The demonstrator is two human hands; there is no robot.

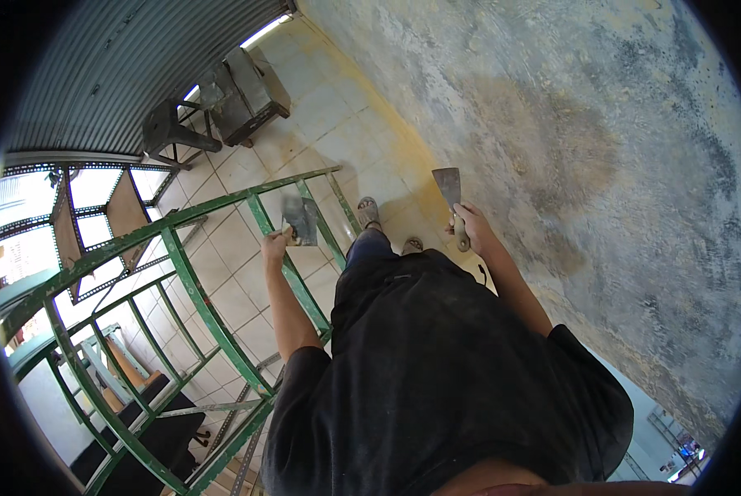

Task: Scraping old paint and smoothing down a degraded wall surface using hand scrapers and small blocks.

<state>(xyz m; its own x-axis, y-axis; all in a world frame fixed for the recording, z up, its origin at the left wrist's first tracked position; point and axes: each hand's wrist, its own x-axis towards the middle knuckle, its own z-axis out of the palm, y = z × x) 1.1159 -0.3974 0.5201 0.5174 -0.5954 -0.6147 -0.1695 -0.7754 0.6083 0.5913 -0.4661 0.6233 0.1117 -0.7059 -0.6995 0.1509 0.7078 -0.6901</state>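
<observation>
My left hand (278, 245) is closed on the handle of a wide, dark-bladed scraper (301, 220), held in front of the green ladder's rungs. In my right hand (474, 225) is a putty knife (448, 187) with a light handle. Its flared metal blade points away from me and is apart from the wall. To my right rises a patchy grey wall (544, 124) with a rough, mottled surface and a brownish area. Parts of both handles are hidden by my fingers.
A green metal ladder (192, 285) stands close on my left. Beyond it are a perforated metal shelf frame (106, 207) and a black chair (164, 422). A dark stool (172, 124) and a small table (250, 103) stand by the corrugated shutter (131, 66). Yellowish dust (407, 136) lies along the wall's base.
</observation>
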